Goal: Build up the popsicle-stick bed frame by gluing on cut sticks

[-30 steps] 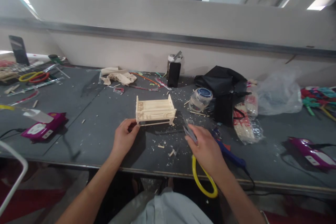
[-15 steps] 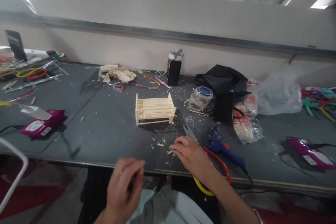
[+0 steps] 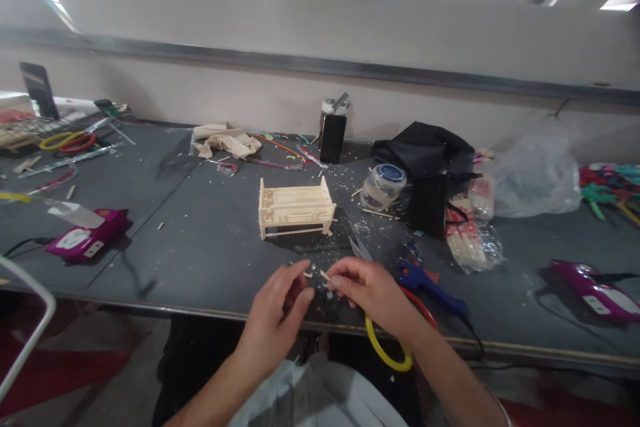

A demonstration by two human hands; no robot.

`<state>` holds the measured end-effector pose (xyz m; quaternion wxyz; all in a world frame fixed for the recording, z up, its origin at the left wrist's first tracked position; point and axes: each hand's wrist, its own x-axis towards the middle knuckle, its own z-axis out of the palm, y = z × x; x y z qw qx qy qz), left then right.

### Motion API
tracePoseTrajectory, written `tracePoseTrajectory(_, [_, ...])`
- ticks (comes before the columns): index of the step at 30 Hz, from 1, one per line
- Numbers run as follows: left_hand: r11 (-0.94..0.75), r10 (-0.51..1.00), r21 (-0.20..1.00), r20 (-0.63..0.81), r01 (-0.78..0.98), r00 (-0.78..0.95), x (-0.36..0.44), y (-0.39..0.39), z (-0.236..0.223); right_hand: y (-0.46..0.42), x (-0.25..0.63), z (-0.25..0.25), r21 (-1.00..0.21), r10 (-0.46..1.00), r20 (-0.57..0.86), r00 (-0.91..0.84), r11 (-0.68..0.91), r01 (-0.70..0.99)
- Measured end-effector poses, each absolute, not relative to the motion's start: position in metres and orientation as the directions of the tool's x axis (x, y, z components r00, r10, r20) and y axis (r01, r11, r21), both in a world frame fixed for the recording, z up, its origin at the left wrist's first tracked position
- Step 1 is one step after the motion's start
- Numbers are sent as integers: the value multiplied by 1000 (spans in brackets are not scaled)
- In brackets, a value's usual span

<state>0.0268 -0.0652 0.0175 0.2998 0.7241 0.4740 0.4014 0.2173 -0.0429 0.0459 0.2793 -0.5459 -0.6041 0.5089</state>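
My right hand (image 3: 367,283) pinches a short piece of wooden stick (image 3: 325,275) between thumb and fingertips, just above the table near its front edge. Facing it from the left, my left hand (image 3: 280,303) has thumb and fingers apart and holds nothing. Another short stick piece (image 3: 308,274) lies just beyond the left fingertips. Past both hands stands a small bed-like frame (image 3: 297,205) made of pale wooden sticks. Scissors (image 3: 389,347) with red and yellow handles lie partly under my right hand and forearm, blades pointing away.
Right of the scissors is a blue glue gun (image 3: 433,288) with a cord. Farther back are a clear jar (image 3: 383,188) with a blue base or lid, a black bag (image 3: 425,150) and a propped phone (image 3: 333,138). Purple power strips (image 3: 90,235) sit at both sides. Wood scraps litter the dark tabletop.
My left hand has moved forward and right, from the table edge to beside my right hand. My right hand has picked up the short stick piece from the table.
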Motion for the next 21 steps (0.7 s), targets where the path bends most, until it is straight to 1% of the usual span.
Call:
tracePoseTrajectory(4, [-358, 924, 880, 287, 312, 251, 40, -42, 27, -38, 215, 60, -961, 909, -251, -332, -193, 197])
tracePoseTrajectory(7, [-317, 937, 921, 268, 225, 226, 45, -31, 41, -31, 217, 78, -970, 907, -231, -353, -189, 151])
tracePoseTrajectory(9, [-320, 936, 926, 277, 200, 216, 47, -24, 54, -24, 219, 94, -979, 912, -185, -365, -140, 147])
tracePoseTrajectory(11, [-397, 913, 888, 356, 233, 197, 49, -17, 69, -15, 221, 109, -988, 923, -99, -373, -45, 150])
tracePoseTrajectory(13, [-483, 875, 823, 449, 298, 180, 51, -9, 82, -5, 221, 121, -985, 930, -6, -369, 58, 162])
tracePoseTrajectory(15, [-552, 831, 761, 535, 342, 151, 54, -1, 91, 5, 221, 129, -976, 931, 57, -361, 129, 178])
tracePoseTrajectory(18, [-639, 746, 639, 650, 428, 143, 58, 7, 92, 12, 222, 128, -959, 928, 84, -364, 175, 223])
tracePoseTrajectory(20, [-670, 713, 561, 669, 486, 211, 58, 9, 84, 10, 223, 118, -933, 937, 100, -334, 205, 296])
tracePoseTrajectory(21, [-674, 712, 536, 654, 509, 254, 58, 8, 77, 8, 224, 110, -908, 944, 116, -310, 228, 352])
